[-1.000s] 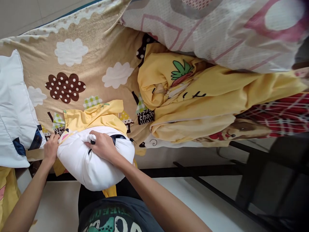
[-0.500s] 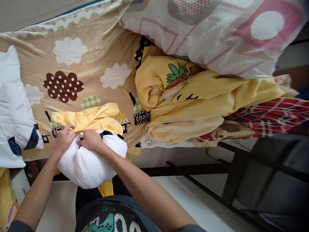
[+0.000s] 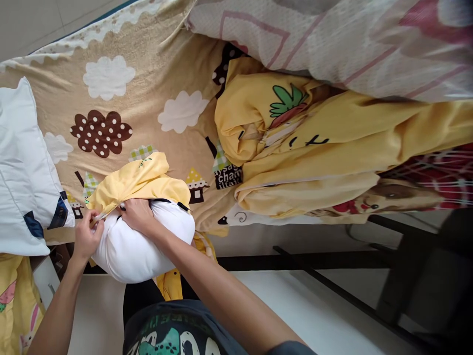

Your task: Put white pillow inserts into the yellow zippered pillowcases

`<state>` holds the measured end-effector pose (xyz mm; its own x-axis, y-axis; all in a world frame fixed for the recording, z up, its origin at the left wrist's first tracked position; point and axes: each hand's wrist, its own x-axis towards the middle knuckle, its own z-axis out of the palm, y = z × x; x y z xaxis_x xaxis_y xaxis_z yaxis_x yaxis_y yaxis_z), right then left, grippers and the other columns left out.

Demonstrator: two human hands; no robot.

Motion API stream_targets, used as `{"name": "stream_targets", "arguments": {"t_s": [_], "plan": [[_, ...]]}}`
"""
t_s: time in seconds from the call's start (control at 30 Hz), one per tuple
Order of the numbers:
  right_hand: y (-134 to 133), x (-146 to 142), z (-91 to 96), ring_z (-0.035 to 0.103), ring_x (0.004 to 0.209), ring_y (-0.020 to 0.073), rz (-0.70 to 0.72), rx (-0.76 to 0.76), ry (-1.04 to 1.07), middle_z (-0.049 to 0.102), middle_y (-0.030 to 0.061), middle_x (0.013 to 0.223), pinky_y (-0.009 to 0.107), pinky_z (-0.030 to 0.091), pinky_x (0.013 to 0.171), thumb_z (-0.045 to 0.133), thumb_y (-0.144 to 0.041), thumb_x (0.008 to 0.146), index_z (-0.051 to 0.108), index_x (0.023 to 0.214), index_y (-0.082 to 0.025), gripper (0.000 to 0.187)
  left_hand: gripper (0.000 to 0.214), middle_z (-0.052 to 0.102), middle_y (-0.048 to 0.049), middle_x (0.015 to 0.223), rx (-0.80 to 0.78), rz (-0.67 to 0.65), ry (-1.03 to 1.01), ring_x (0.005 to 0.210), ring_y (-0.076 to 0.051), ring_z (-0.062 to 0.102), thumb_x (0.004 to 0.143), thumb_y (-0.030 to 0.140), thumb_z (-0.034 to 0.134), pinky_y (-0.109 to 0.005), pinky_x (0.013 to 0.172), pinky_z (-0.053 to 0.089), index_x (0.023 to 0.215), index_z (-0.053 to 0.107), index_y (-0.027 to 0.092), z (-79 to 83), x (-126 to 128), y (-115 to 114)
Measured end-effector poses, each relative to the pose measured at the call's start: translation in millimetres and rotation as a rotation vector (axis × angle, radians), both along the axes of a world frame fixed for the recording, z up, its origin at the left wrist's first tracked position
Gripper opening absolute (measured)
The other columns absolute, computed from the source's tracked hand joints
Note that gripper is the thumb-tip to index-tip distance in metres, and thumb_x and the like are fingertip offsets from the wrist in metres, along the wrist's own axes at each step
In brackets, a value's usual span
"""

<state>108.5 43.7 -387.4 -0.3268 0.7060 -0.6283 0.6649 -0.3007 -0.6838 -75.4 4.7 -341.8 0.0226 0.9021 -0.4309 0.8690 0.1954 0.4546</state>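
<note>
Two hands work on one white pillow [image 3: 129, 256], at the near edge of the printed sheet [image 3: 177, 54], its lower part bulging past that edge toward the person's dark shirt [image 3: 207, 309].

Left hand [image 3: 87, 235]: thumb and fingers pinching the rim of the yellow cloth [image 3: 148, 186], by the pillow's upper left. Right hand [image 3: 137, 213]: curled closed on the pillow's gathered top; fingertip hold partly hidden.

Handling, by judgement: pillow light, soft, squashy, nothing fragile; likely springs back if released. Cloth thin, limp, perhaps slippery against the white fabric. Best hold: cloth by its rim, pillow by the gathered part rather than its smooth bulge.

Edges and room: second pillow [image 3: 22, 148] near on the left; yellow bedding heap [image 3: 295, 167] to the right, a strip of sheet between. Widest open stretch ahead, over the cloud prints [image 3: 109, 77]. Near side drops off; black bar [image 3: 251, 262] lower right.
</note>
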Motion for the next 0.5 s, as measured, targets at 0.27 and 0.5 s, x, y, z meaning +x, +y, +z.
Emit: {"name": "stream_targets", "arguments": {"t_s": [0.27, 0.5], "plan": [[0.5, 1.4, 5.0, 0.061, 0.113, 0.0275, -0.02, -0.001, 0.004, 0.068, 0.0163, 0.119, 0.037, 0.039, 0.103, 0.054, -0.028, 0.091, 0.062, 0.128, -0.016, 0.04, 0.054, 0.06, -0.0147, 0.12, -0.548, 0.14, -0.436, 0.115, -0.031, 0.058, 0.064, 0.044, 0.067, -0.04, 0.096, 0.049, 0.111, 0.059, 0.018, 4.4, -74.3, -0.2], [5.5, 8.0, -3.1, 0.058, 0.118, 0.0272, -0.049, -0.029, -0.011, 0.065, 0.014, 0.128, 0.036, 0.04, 0.102, 0.055, -0.029, 0.091, 0.065, 0.124, -0.017, 0.037, 0.023, 0.064, -0.0029, 0.09, -0.437, 0.084, -0.234, 0.085, -0.019, 0.06, 0.074, 0.03, 0.062, -0.028, 0.079, 0.047, 0.093, 0.057, 0.02, -0.6, -39.9, -17.2]]}}
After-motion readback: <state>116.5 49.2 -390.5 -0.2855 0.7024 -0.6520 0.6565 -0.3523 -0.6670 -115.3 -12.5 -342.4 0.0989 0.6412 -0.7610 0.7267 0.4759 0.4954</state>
